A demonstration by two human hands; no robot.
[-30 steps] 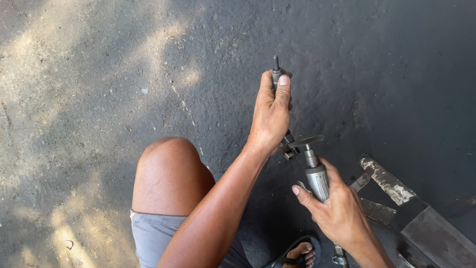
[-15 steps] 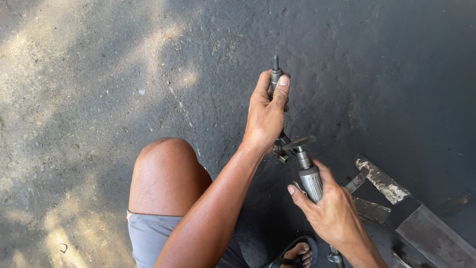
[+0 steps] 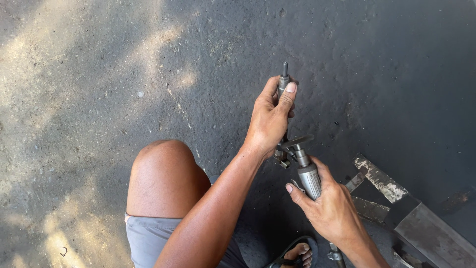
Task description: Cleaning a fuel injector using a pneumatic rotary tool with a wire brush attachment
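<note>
My left hand is closed around a slim metal rod-shaped tool whose tip sticks out above my thumb. My right hand grips the ribbed grey body of a metal air tool, which points up towards my left hand. A small flat disc sits at the tool's head, right below my left hand. The rod's lower end shows beside that head; whether they touch is hidden by my fingers.
Dark rough asphalt lies all around, with sun patches on the left. My bare knee and grey shorts are at the bottom. Flat metal bars lie at the lower right, and a sandalled foot is at the bottom edge.
Both hands with their tools sit slightly left and lower in view than one second ago; the grips are the same.
</note>
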